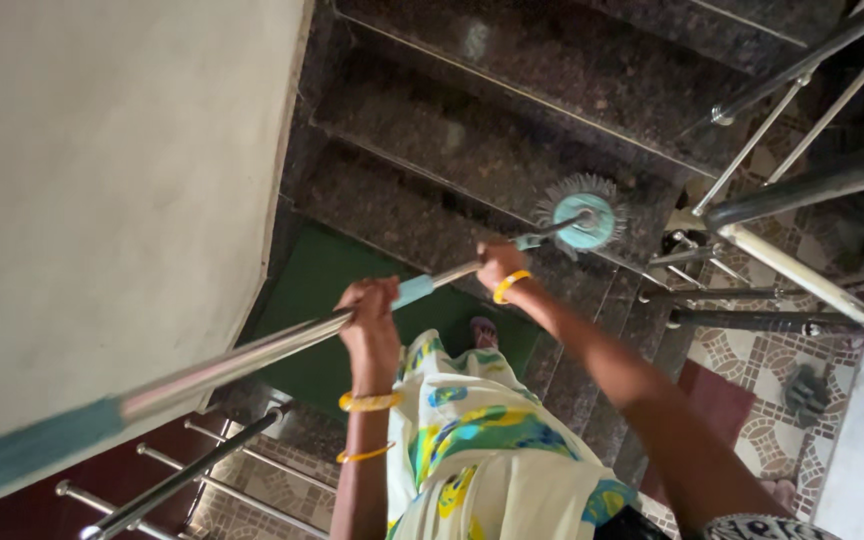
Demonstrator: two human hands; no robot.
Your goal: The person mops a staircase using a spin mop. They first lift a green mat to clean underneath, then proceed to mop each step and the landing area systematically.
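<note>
Head view, the only one I have: I look down a stairwell past the person's two bare arms. The left hand (370,318) is clenched around the long mop pole of shiny steel with teal grip sleeves (252,352), fingers wrapped over the top of the shaft, just beside a short teal sleeve. The right hand (499,266) is clenched around the same pole further down towards the head, knuckles up; a yellow bangle (510,286) sits on that wrist, and two yellow bangles (370,402) sit on the left forearm. The pole runs on a slant from the lower left corner, where a long teal sleeve is close to the camera and blurred, up to the round teal mop head with a fringe of grey strands (584,218). That head lies flat against a dark speckled stone stair step (472,150), near the step's right end. Below the hands I note a white garment with yellow, green and blue print (482,440) and a green landing floor (322,290). Left of the stairs stands a plain cream wall (102,180). To the right runs a steel stair railing with thin balusters (782,100), and beyond it a patterned tile floor (752,360).
</note>
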